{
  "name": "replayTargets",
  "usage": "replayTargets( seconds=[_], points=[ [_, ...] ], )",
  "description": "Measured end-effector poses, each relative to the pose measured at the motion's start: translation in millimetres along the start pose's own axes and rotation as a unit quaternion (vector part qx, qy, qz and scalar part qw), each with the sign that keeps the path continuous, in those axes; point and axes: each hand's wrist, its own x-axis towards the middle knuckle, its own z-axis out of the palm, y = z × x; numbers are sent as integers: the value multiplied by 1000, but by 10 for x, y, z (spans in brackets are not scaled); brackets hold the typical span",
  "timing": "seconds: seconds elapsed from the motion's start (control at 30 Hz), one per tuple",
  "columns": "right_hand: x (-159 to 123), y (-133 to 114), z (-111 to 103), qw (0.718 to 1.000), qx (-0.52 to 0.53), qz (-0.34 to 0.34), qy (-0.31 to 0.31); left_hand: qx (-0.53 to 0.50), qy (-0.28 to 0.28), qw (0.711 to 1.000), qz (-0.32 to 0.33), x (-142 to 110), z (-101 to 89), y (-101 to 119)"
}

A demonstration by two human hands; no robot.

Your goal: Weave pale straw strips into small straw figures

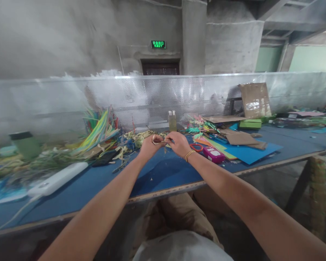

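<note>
Above the blue tabletop (165, 170), my left hand (151, 145) and my right hand (178, 144) meet with pinched fingertips. Between them is a thin pale strip (154, 140), with one end looping up over the left fingers. It is too small to tell whether it is paper or dried leaf. A bracelet circles my right wrist. Just behind the hands lies a heap of pale, leaf-like scraps (134, 140). A magenta box-like object (213, 154) and a red-orange ring (196, 147) sit close to my right wrist.
On the left stand colourful thin stems (101, 130), a green container (27, 145) and a white power strip (58, 179). Blue sheets (251, 152) and cardboard pieces (240, 138) lie to the right. A clear bottle (172, 122) stands before the perforated metal screen (152, 98).
</note>
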Motion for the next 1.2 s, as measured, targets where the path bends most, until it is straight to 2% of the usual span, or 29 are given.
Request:
replayTargets(
  seconds=[0.1,0.3,0.43,0.63,0.8,0.93,1.1,1.2],
  points=[
    [-9,10,33,998,34,49,-10,19,-18,1000,-12,-1,-3,-11],
    [-26,75,87,981,119,148,-39,-14,-123,990,-68,10,-29,-70],
    [-34,116,109,966,163,190,-59,-35,-156,983,-95,8,-22,-102],
    [-27,179,134,967,148,199,-59,-101,-169,968,-158,-28,27,-134],
    [-23,205,132,969,140,194,-54,-88,-141,975,-149,-39,45,-157],
    [-20,173,111,973,130,181,-55,-84,-142,973,-163,-46,42,-123],
    [-22,116,105,975,126,172,-59,-52,-94,989,-101,-36,27,-86],
    [-29,112,121,973,128,179,-69,-37,-86,993,-71,-23,21,-104]
  ],
)
